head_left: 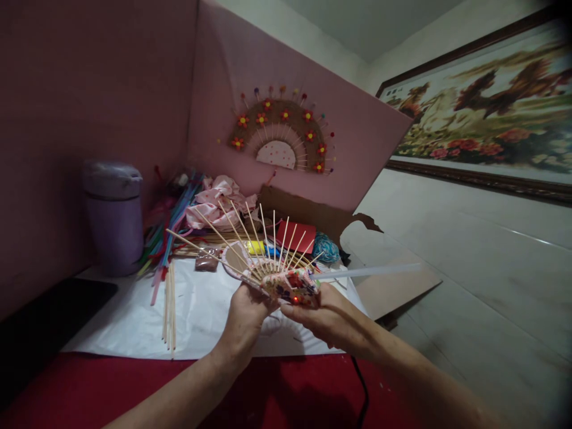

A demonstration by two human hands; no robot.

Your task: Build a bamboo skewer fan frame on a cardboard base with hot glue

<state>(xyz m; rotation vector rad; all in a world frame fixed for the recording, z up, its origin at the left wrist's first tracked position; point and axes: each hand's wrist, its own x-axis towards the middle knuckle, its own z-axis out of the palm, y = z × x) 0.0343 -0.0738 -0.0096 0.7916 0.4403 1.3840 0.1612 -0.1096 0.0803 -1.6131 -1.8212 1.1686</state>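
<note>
My left hand [248, 311] is closed on the lower edge of a half-made fan, with the thumb near its base. Thin wooden sticks [274, 238] spread upward from a curved fabric-and-cardboard base [236, 260]. My right hand [328, 316] grips a flower-patterned hot glue gun [297, 286] with a small red light lit on it. A long translucent glue stick [370, 271] juts out of its back to the right. The gun lies in front of the fan's base and hides part of it, so the nozzle's contact cannot be made out.
Loose sticks [169, 310] lie on white sheeting [129, 316]. Behind are pink fabric [218, 199], coloured pipe cleaners [179, 205], red paper [295, 237], blue yarn [326, 246] and cardboard [304, 202]. A purple bin [114, 220] stands left. A decorated fan [277, 116] hangs on the pink board.
</note>
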